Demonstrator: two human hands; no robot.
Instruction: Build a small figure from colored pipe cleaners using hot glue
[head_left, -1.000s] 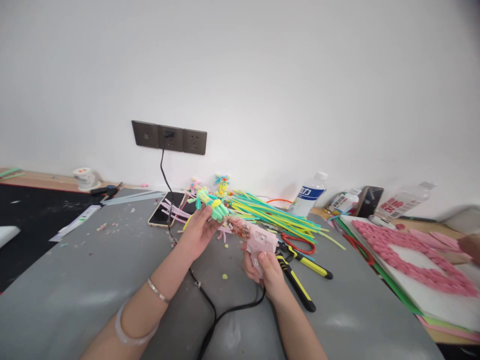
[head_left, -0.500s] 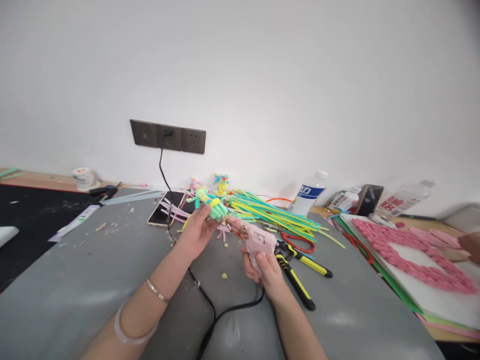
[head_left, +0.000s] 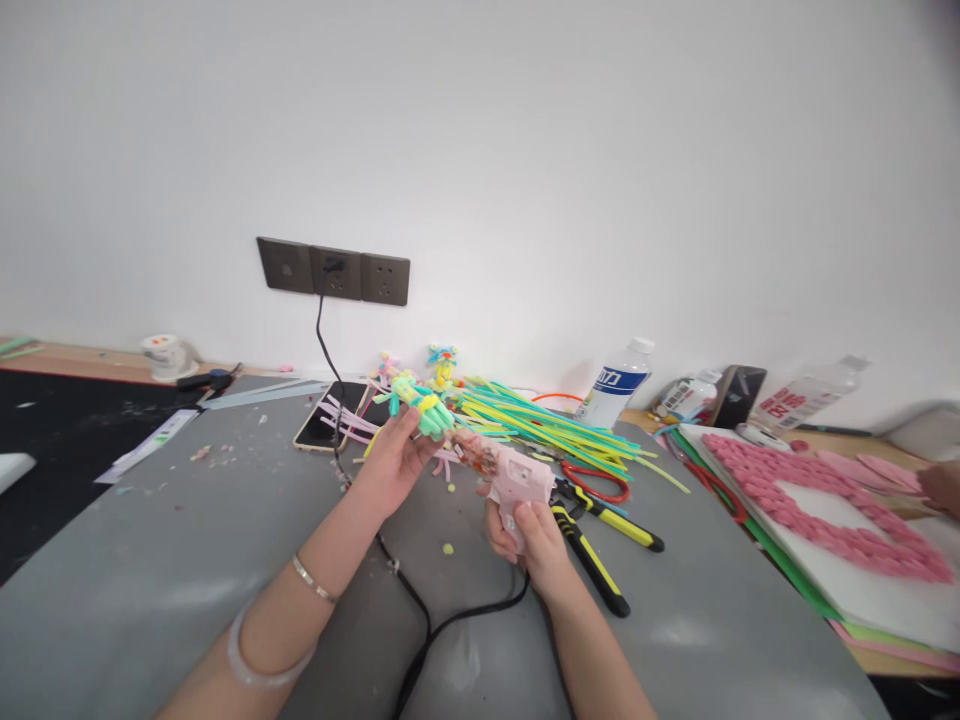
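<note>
My left hand [head_left: 394, 462] is closed round a small pipe-cleaner figure [head_left: 421, 408] in mint green with yellow and turquoise parts. My right hand [head_left: 525, 530] grips the handle of a pink glue gun [head_left: 523, 477], its nozzle end stained brown and pointing left. That nozzle meets or nearly meets the lower right of the figure; whether they touch I cannot tell. A black cord [head_left: 480, 612] runs from the gun's handle over the grey mat. Behind my hands stand a blue and yellow pipe-cleaner figure [head_left: 442, 368] and a pink one [head_left: 388, 367].
Yellow and green pipe cleaners [head_left: 547, 425] lie behind the gun, with pliers [head_left: 592, 550] and red-handled scissors [head_left: 598, 484] at its right. A water bottle [head_left: 616, 385] stands by the wall. A phone [head_left: 326, 420] lies left. Another person's hand [head_left: 941, 488] shows at far right, beside pink braided work [head_left: 840, 530].
Both my hands hold almost the same pose, with the glue gun still at the figure. The view has shifted very slightly. The other person's hand at far right has moved a little.
</note>
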